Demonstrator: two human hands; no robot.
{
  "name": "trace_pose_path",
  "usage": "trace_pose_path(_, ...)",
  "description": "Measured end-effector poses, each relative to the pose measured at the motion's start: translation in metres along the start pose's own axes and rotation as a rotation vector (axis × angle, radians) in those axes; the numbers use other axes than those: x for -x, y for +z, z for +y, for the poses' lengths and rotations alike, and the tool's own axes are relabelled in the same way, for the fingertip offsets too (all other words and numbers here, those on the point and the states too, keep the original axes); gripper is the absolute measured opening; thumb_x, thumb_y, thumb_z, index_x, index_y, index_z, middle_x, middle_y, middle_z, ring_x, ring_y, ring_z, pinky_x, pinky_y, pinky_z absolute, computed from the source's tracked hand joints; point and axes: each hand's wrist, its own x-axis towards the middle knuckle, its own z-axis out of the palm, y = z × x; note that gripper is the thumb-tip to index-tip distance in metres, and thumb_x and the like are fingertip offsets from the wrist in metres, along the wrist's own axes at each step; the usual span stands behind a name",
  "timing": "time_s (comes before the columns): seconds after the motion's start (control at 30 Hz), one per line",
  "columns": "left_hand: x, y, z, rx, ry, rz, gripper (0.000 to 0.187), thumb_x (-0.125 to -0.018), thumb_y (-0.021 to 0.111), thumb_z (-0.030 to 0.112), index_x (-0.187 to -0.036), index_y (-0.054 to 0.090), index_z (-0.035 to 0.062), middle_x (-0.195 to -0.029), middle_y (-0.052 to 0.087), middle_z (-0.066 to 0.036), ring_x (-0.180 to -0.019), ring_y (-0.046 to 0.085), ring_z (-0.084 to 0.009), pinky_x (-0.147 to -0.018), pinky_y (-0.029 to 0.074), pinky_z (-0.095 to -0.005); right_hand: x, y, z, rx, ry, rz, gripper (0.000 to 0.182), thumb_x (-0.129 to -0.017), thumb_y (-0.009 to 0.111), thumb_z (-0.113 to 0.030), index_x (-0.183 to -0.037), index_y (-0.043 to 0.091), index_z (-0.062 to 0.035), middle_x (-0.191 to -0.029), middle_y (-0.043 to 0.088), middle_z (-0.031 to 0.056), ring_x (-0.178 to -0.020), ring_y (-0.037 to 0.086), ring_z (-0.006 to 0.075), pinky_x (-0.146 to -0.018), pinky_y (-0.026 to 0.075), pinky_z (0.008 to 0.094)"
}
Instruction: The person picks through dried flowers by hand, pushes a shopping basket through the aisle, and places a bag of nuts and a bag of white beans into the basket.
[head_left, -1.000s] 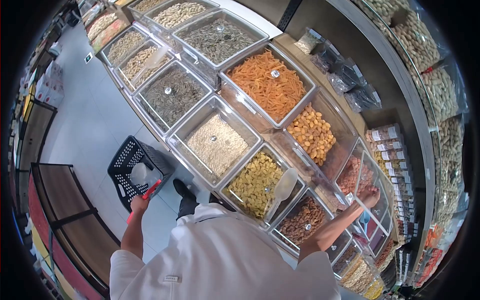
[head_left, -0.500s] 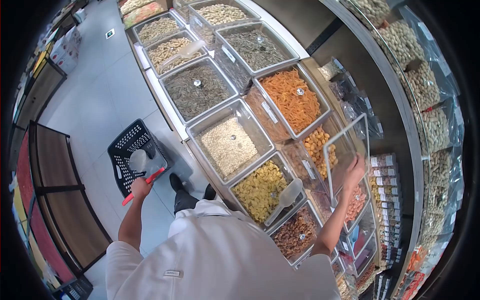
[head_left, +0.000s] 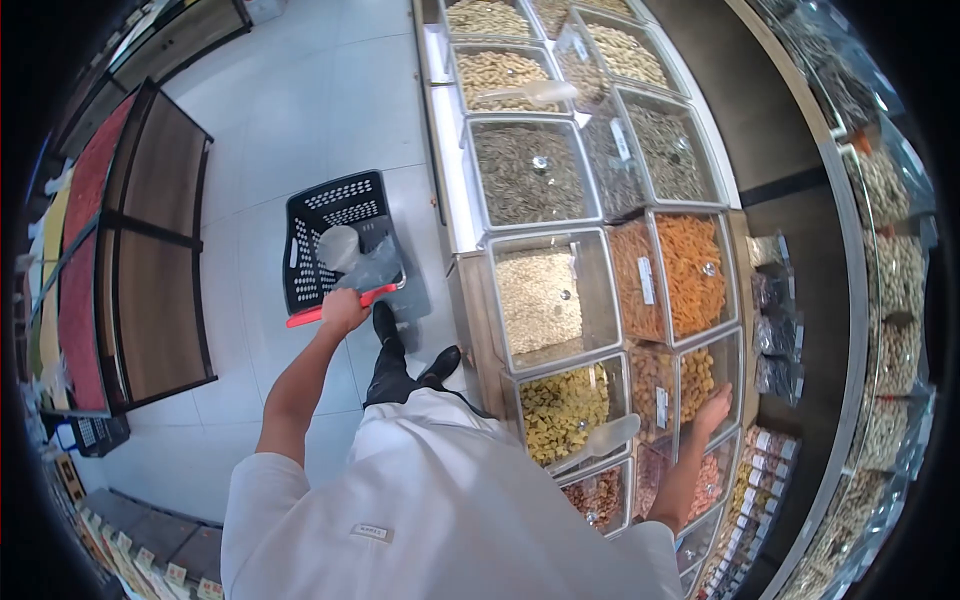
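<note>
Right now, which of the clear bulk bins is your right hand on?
The right hand rests on the bin of round orange-yellow snacks, just nearer than the orange-strip bin and right of the yellow-piece bin with the scoop.

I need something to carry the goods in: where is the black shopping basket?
In the head view the black shopping basket hangs over the grey floor at upper left, held by its red handle in the left hand, left of the bulk bins.
</note>
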Motion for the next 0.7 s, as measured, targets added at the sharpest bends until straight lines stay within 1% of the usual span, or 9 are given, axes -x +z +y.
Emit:
trace_pose_path(0.2,-0.003,-0.001,0.001,0.049,0.049,0.002,0.036,-0.080,0.075,0.039,-0.088,0.080,0.0055,-0.090,0.076,-0.019,-0.086,0.075,-0.0370,-0.080,0.061,-0.0470,-0.013,0.001,-0.009,0.111,0.095,-0.057,0.021,-0.100,0.054,-0.009,-0.119,0.060,-0.0015,-0.112,0.062,0.0274,-0.103,0.063,0.0483,-0.087,0.050,0.0551)
trace_pose_path(0.23,-0.002,-0.002,0.002,0.064,0.062,0.002,0.035,-0.080,0.074,0.039,-0.087,0.080,0.0050,-0.090,0.076,-0.019,-0.086,0.075,-0.0370,-0.080,0.061,-0.0467,-0.015,-0.011,-0.021,0.138,0.063,0.055,0.023,-0.100,0.055,-0.009,-0.121,0.061,-0.0008,-0.112,0.060,0.0268,-0.102,0.062,0.0472,-0.088,0.050,0.0541)
trace_pose_path(0.3,-0.007,0.000,-0.002,0.084,0.048,0.010,0.035,-0.080,0.074,0.038,-0.086,0.079,0.0045,-0.089,0.076,-0.020,-0.086,0.075,-0.0370,-0.081,0.061,-0.0465,-0.020,-0.039,-0.073,0.144,0.012,0.167,0.026,-0.100,0.056,-0.010,-0.123,0.062,-0.0002,-0.112,0.059,0.0262,-0.102,0.062,0.0460,-0.089,0.050,0.0532)
trace_pose_path(0.43,-0.021,0.008,-0.008,0.088,0.105,0.045,0.036,-0.080,0.075,0.041,-0.086,0.079,0.0059,-0.087,0.076,-0.017,-0.084,0.075,-0.0355,-0.078,0.060,-0.0472,-0.002,-0.066,-0.247,-0.360,-0.202,0.291,0.025,-0.099,0.062,-0.012,-0.119,0.066,0.0028,-0.107,0.065,0.0191,-0.096,0.066,0.0342,-0.086,0.052,0.0442)
trace_pose_path(0.5,-0.029,0.002,-0.009,0.097,0.120,0.046,0.036,-0.080,0.074,0.041,-0.085,0.079,0.0055,-0.087,0.076,-0.017,-0.084,0.075,-0.0353,-0.078,0.060,-0.0471,0.036,-0.079,-0.373,-0.690,-0.256,-0.058,0.021,-0.100,0.060,-0.007,-0.116,0.068,0.0038,-0.105,0.069,0.0199,-0.097,0.068,0.0318,-0.087,0.053,0.0406)
trace_pose_path(0.53,-0.033,-0.004,-0.009,0.133,0.115,0.049,0.036,-0.080,0.074,0.041,-0.085,0.079,0.0054,-0.087,0.076,-0.018,-0.084,0.075,-0.0352,-0.078,0.060,-0.0470,0.055,-0.078,-0.429,-0.695,-0.413,-0.233,0.021,-0.099,0.061,-0.006,-0.116,0.069,0.0024,-0.108,0.070,0.0200,-0.097,0.068,0.0303,-0.087,0.053,0.0405)
trace_pose_path(0.57,-0.037,-0.009,-0.010,0.169,0.112,0.053,0.036,-0.080,0.074,0.040,-0.084,0.078,0.0053,-0.087,0.076,-0.018,-0.084,0.075,-0.0350,-0.078,0.060,-0.0469,0.082,-0.079,-0.488,-0.708,-0.414,-0.464,0.024,-0.098,0.064,-0.008,-0.120,0.068,0.0005,-0.109,0.070,0.0189,-0.096,0.069,0.0307,-0.089,0.053,0.0411)
trace_pose_path(0.63,-0.048,-0.018,-0.014,0.208,0.121,0.060,0.034,-0.081,0.073,0.038,-0.084,0.077,0.0046,-0.089,0.075,-0.019,-0.085,0.075,-0.0356,-0.079,0.060,-0.0464,0.135,-0.031,-0.572,-0.764,-0.882,-0.617,0.032,-0.095,0.068,-0.013,-0.124,0.064,-0.0010,-0.111,0.069,0.0192,-0.100,0.070,0.0343,-0.088,0.055,0.0419)
trace_pose_path(0.7,-0.064,-0.027,-0.023,0.250,0.121,0.072,0.032,-0.081,0.071,0.036,-0.084,0.076,0.0039,-0.090,0.075,-0.020,-0.086,0.075,-0.0361,-0.080,0.060,-0.0459,0.180,-0.018,-0.648,-0.797,-1.022,-0.827,0.030,-0.096,0.067,-0.014,-0.123,0.064,-0.0017,-0.115,0.068,0.0197,-0.104,0.068,0.0384,-0.089,0.054,0.0448)
